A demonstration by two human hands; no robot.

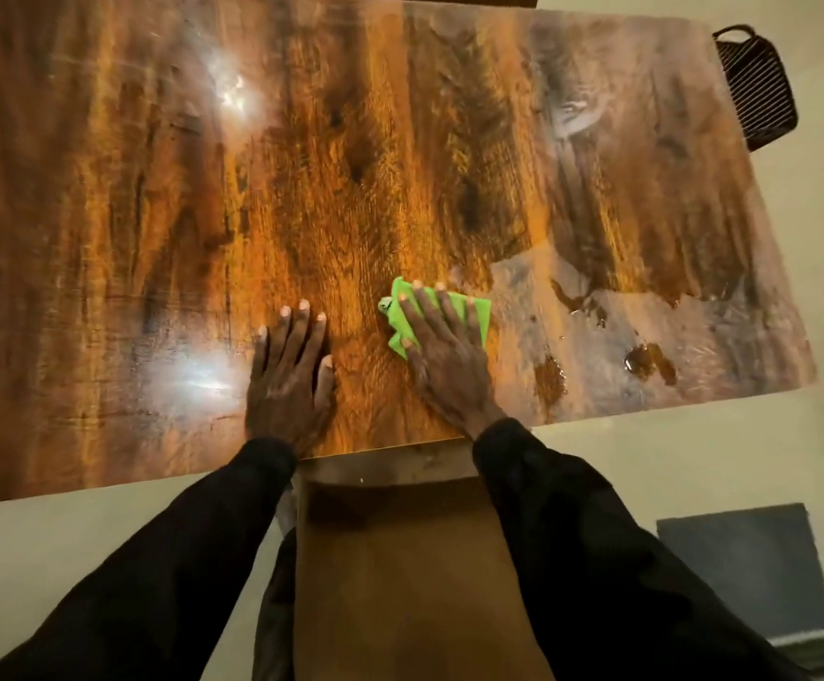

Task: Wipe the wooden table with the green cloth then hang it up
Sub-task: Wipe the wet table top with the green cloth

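A glossy wooden table [351,154] fills most of the head view. The folded green cloth [478,314] lies on it near the front edge, right of centre. My right hand [441,356] presses flat on the cloth with straight, spread fingers. My left hand [289,373] rests flat on the bare wood to the left of the cloth, fingers straight. Wet smears and small puddles [650,361] show on the right part of the tabletop.
A brown chair seat [400,572] sits under the table's front edge, between my arms. A dark slatted basket [756,86] stands on the floor past the far right corner. A dark mat [744,572] lies on the pale floor at lower right.
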